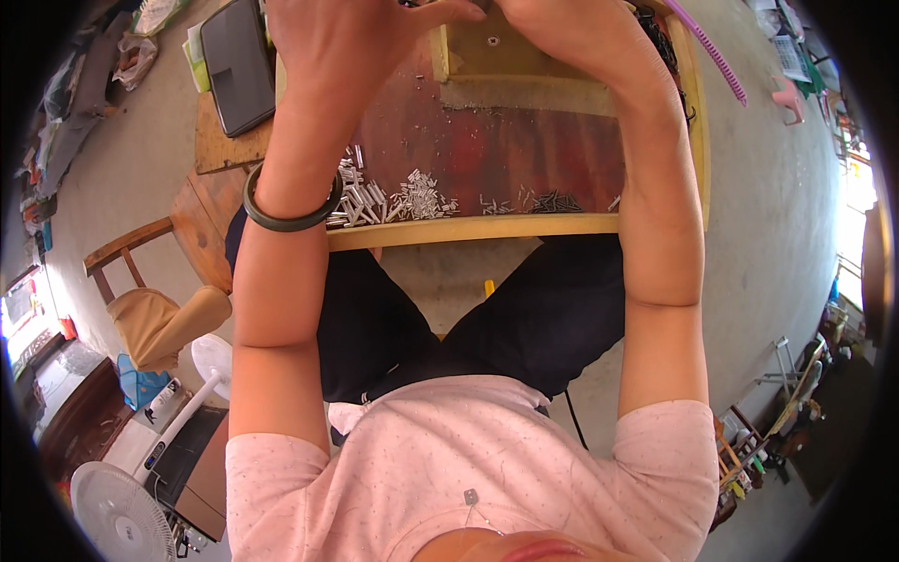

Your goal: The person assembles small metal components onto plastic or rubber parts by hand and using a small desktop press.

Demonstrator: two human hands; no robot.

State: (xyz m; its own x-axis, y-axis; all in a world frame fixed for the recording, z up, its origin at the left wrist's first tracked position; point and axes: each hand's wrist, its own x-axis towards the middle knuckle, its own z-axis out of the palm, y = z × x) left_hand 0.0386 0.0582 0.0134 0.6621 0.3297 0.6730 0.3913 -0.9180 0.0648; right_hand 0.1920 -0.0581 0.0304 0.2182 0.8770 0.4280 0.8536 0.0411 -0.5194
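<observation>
Head view: we look down along both bare forearms, which reach up and away over a shallow wooden tray (468,229) resting on the tabletop (220,150). Our left hand (346,37) and right hand (562,33) meet at the very top edge of the picture, close together above the far part of the tray. The fingers run out of frame there, so we cannot tell whether they are spread, closed, or holding anything. A dark green bangle (290,211) circles the left wrist.

The small silver metal tubes (393,199) lie heaped against the near rim of the tray, just below and beside the left wrist, well apart from both hands. A thinner scatter of darker metal pieces (543,200) sits along the same rim toward the right forearm. A purple ridged strip (712,51) slants past the tray's far right corner. A dark flat case (239,61) lies on the tabletop left of the tray.
</observation>
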